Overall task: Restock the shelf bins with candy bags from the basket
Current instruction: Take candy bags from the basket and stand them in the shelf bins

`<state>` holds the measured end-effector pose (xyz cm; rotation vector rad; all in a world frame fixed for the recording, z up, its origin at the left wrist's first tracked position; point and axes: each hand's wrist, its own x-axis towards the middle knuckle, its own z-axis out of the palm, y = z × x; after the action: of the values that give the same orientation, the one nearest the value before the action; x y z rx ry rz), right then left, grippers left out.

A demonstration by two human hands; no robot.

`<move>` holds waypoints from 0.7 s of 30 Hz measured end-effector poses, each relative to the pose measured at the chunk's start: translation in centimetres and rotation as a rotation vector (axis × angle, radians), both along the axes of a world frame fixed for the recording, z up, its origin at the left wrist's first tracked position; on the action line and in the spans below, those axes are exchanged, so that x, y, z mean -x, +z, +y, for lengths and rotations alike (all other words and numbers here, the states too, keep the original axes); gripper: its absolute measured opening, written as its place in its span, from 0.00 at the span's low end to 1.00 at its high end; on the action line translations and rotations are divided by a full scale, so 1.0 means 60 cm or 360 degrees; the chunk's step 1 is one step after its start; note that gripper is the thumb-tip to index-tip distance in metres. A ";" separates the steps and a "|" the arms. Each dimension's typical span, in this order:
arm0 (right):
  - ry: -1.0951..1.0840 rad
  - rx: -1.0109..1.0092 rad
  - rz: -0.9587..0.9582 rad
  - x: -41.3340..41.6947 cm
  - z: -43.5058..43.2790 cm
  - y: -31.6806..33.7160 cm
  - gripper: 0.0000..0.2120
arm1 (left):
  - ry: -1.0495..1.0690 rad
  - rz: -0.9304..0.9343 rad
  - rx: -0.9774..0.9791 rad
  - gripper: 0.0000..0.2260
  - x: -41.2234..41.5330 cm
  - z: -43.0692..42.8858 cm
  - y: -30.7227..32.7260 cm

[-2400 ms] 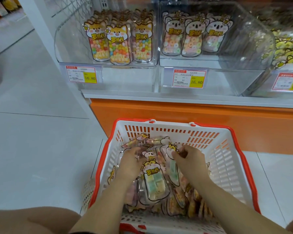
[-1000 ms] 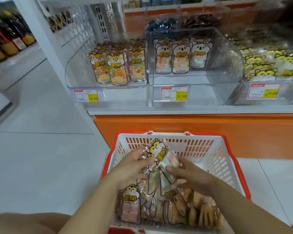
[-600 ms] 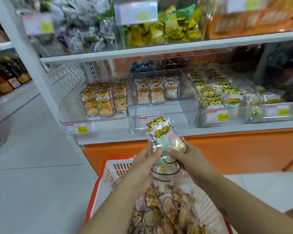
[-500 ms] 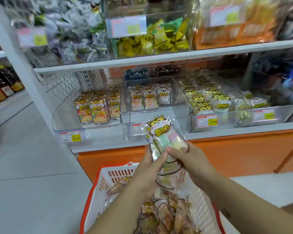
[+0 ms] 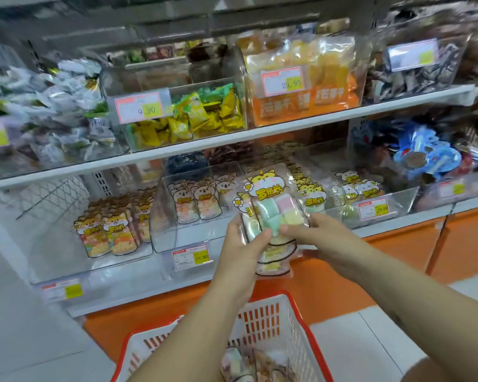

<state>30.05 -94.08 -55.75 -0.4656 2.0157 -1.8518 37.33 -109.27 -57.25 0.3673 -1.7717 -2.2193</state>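
Holding: both hands are raised in front of the lower shelf with a small stack of candy bags (image 5: 273, 213) between them, clear of the basket and not yet in any bin.
Left hand: the left hand (image 5: 240, 252) is curled round the stack's lower left edge, thumb across the front, fingers hidden behind.
Right hand: the right hand (image 5: 315, 232) pinches the lower right edge, thumb on the front film, fingers behind.
Stack: the front bag has a yellow tiger header and pastel cubes behind clear film. Edges of more bags show below it, but I cannot tell how many.
Basket: the basket (image 5: 301, 326), white with a red rim, sits on the floor under the arms with more bags lying in it.
Likely bin: the tiger bin (image 5: 342, 216), just right of the stack, holds bags with the same header, so it looks like the match. The koala bin (image 5: 160, 216) and fox bin (image 5: 53, 244) to the left hold other kinds.
Handling: light, I would judge. The film looks slick and the cubes soft, so stacked bags may slide over one another.
Where to hold: across the filled middle, thumb in front and fingers behind, squeezing only enough to keep the stack square. The flat header would flop.
Risk: a back bag could slip out below while the stack goes over the bin wall.
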 end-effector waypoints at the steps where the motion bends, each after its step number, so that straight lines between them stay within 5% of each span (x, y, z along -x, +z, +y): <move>1: -0.0031 -0.0001 0.0005 0.014 0.007 0.008 0.15 | -0.0014 -0.0002 0.0091 0.35 0.016 0.007 0.007; 8: -0.0217 0.0164 -0.0079 0.118 0.064 0.035 0.16 | -0.0024 0.0103 0.0535 0.29 0.150 0.084 0.060; 13: -0.0335 0.0303 0.0144 0.184 0.100 0.032 0.04 | -0.0193 0.0018 0.0819 0.27 0.245 0.106 0.078; 17: -0.0512 -0.0027 0.0451 0.229 0.120 0.007 0.14 | -0.0306 -0.0033 0.1365 0.27 0.305 0.083 0.079; 21: -0.0483 -0.0258 0.0662 0.249 0.105 0.009 0.14 | -0.0252 -0.0118 0.1480 0.25 0.338 0.047 0.054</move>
<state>15.12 -87.81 -55.21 -0.5612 2.6173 -1.8526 17.04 -106.46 -54.02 0.0939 -2.6720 -1.2268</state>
